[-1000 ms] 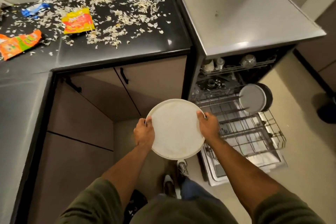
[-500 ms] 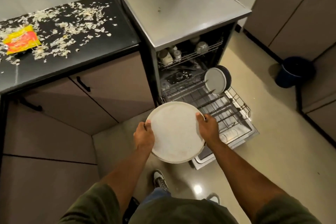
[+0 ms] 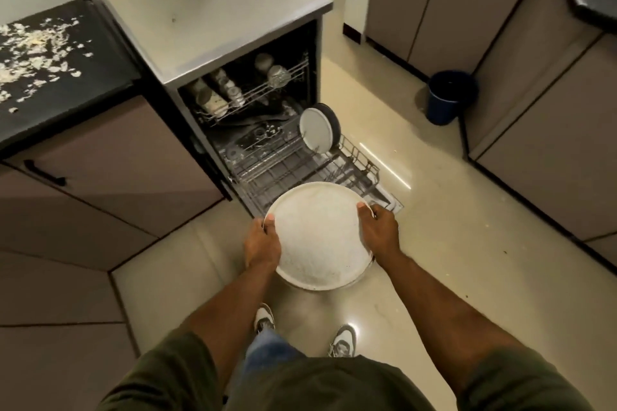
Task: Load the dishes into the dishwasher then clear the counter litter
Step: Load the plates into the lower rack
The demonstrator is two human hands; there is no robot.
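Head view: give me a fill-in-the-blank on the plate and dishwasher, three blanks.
1. The large round white plate is gripped by ____ hands.
2. The small grey plate stands on edge in the ____ wire rack.
3. The dark blue bin stands on the ____.

Missing words: both; lower; floor

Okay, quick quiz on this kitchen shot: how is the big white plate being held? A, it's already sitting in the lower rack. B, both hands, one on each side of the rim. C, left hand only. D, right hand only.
B: the left hand and right hand grip opposite edges of the big white plate, held above the floor in front of the lower rack.
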